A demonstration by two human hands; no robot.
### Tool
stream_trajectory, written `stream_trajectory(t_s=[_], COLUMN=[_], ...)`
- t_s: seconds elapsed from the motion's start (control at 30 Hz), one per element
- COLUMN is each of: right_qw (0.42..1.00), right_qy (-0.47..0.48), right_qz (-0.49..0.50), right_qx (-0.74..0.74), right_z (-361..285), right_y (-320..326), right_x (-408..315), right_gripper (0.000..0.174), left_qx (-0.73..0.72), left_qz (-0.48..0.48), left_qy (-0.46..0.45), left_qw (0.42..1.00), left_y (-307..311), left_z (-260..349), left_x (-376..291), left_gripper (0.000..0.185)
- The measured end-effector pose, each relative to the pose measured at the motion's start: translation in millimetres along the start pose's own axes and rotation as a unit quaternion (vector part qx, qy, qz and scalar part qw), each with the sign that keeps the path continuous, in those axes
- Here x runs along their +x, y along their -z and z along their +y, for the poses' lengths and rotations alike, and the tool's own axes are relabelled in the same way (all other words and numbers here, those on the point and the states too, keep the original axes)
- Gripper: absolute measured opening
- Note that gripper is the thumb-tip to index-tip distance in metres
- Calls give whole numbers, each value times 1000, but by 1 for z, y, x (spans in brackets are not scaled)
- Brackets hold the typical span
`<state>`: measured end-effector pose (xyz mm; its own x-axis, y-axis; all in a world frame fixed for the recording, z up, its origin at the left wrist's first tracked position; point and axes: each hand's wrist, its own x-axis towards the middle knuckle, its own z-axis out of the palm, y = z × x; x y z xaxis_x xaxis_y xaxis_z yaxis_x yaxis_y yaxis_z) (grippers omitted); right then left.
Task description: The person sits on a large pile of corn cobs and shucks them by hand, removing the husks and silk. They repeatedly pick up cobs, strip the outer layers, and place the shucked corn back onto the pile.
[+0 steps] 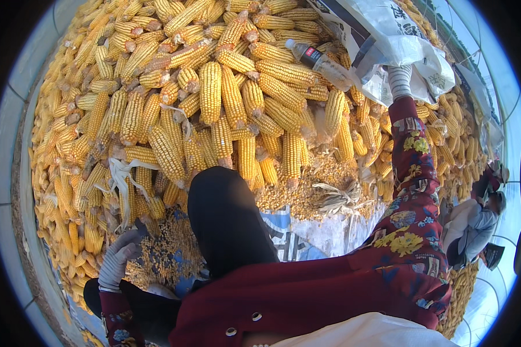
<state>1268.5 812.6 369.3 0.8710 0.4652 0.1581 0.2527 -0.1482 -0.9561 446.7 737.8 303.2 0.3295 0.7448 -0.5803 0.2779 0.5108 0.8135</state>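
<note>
My left hand (121,260), in a light knitted glove, is low at the left beside the corn heap. Its fingers are curled, and a small dark object (140,228) shows at them; whether it is gripped is unclear. My right arm reaches forward, and my gloved right hand (400,80) goes in under a white woven plastic sack (406,47) with printing; its fingers are hidden. Left of the sack, a clear plastic bottle (319,63) with a dark label lies on the corn cobs (210,93). Loose kernels (293,195) cover part of a printed sheet before me.
Dry husks (343,197) lie on the kernels, and a pale strip of husk (123,180) hangs over cobs at the left. Two other people (473,225) sit at the far right by the heap. Translucent plastic sheeting (8,152) runs along the left side.
</note>
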Motion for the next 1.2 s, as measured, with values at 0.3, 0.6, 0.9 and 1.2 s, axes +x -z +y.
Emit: stream_trajectory(t_s=[0.3,0.6,0.9,1.2], right_qw=[802,755,821,937], right_qy=[522,190,229,199], right_qz=[-196,-189,-123,-260], right_qx=[-215,-598,-509,122], right_z=[3,4,5,-57], right_y=[-41,-124,-133,-88], right_x=[-184,-114,-94,-186], right_gripper=[39,74,64,64], left_qx=[32,37,-111,-107], left_qz=[93,196,235,200], left_qy=[-69,-101,-140,-159], left_qw=[993,975,956,961], left_y=[37,60,75,113], left_z=[13,18,6,-10], left_x=[-60,-127,-141,-103], left_gripper=[75,84,62,57])
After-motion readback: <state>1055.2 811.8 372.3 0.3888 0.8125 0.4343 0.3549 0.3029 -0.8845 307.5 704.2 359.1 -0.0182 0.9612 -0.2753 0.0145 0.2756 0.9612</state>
